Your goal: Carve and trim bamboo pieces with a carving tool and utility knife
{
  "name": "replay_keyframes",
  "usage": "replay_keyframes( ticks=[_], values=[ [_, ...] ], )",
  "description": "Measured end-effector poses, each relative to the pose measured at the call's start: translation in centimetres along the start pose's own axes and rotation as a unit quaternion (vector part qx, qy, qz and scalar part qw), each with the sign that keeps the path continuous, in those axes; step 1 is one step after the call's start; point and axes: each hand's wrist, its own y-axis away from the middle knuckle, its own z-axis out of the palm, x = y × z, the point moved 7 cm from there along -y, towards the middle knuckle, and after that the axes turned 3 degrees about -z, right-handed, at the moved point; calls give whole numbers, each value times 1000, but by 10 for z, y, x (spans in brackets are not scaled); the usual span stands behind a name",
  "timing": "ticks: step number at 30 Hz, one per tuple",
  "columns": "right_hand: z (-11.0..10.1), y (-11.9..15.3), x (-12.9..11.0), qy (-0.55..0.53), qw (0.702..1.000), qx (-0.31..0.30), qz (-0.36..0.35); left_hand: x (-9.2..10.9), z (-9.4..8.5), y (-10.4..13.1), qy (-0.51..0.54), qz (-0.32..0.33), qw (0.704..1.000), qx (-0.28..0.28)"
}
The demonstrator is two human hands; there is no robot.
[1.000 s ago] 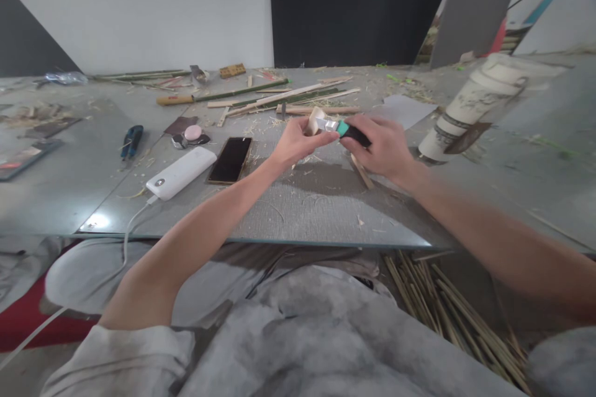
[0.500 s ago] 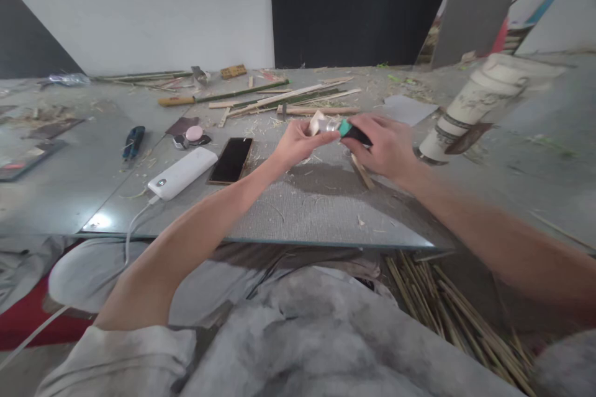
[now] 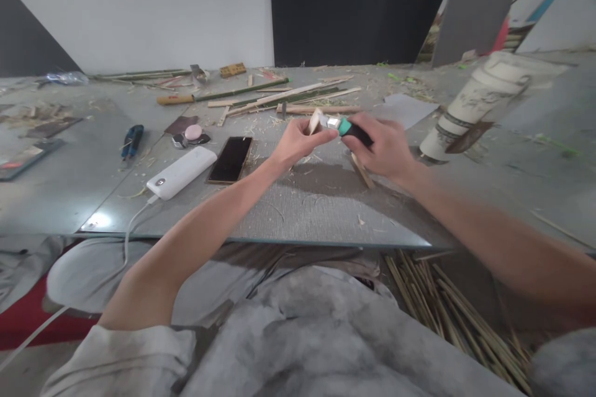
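Over the middle of the worktable, my left hand [image 3: 298,139] is closed on a small pale piece of wood [image 3: 315,121]. My right hand [image 3: 382,144] wraps round the black and green handle of a tool [image 3: 345,128], whose metal part points left. That metal end lies against or very near the pale piece; the exact contact is too small to tell. My left thumb reaches along the front, close to the tool's metal part. Below my right hand a wooden strip [image 3: 362,171] lies on the table.
A phone [image 3: 231,160], white power bank [image 3: 182,173] with a cable and blue-handled tool [image 3: 133,141] lie left. Bamboo strips [image 3: 288,99] lie behind my hands. A large white cylinder [image 3: 475,105] leans at right. Bamboo sticks [image 3: 456,310] are below the table edge [image 3: 326,242].
The tool in my right hand has turned slightly, and its metal part shows more clearly. My left hand has shifted very slightly left with the pale piece.
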Motion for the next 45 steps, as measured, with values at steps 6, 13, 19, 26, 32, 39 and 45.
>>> replay_keyframes(
  ticks=[6, 13, 19, 26, 32, 39, 45],
  values=[
    [1, 0, -1, -6, 1000, -11, -18, -1, 0, -1, -3, 7, 1000, -10],
    [2, 0, -3, -14, 999, -11, -26, 0, 1, -1, 4, 8, 999, -32],
    [5, 1, 0, -25, 999, -35, -27, -1, 3, -2, 3, 3, 998, -56],
    [6, 2, 2, -25, 999, -42, -23, 2, 3, 3, -12, -3, 999, -51],
    [1, 4, -2, 10, 1000, -4, -22, 3, 2, 4, -24, -7, 999, -30],
    [-5, 2, 0, 44, 999, 8, 30, 1, 6, 5, -24, -7, 1000, 7],
    [-8, -3, 6, 45, 997, 25, 59, 6, 12, 8, 5, 4, 1000, -4]
  ],
)
